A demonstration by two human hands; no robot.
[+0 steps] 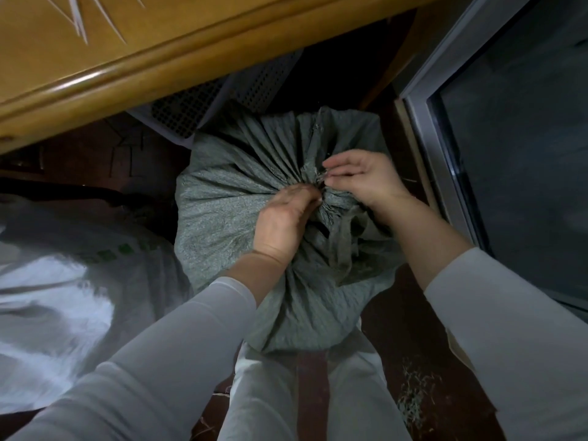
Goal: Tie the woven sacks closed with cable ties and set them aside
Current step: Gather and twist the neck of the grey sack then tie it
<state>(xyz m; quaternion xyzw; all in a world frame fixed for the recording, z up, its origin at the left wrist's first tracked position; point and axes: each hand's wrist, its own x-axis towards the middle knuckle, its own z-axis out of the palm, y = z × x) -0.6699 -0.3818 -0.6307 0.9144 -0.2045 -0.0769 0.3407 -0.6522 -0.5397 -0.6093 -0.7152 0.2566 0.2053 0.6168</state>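
Head view: the gathered neck (322,200) of the woven sack (222,218) is gripped by the left hand (283,224), its fingers curled round the bunched fabric from the near-left side. The same bunch is pinched from the right by the right hand (366,183), thumb and fingertips drawn close together — whether a cable tie is held between them cannot be told. Both hands are touching the neck, so neither is nearer. The neck's long axis is judged to rise toward the camera, with the loose mouth flopped toward the person; a tie would have to be drawn round it crosswise, close against the grip. The sack is stood on the dark floor (397,329) between a white sack (63,281) on the left and a metal frame (445,128) on the right.
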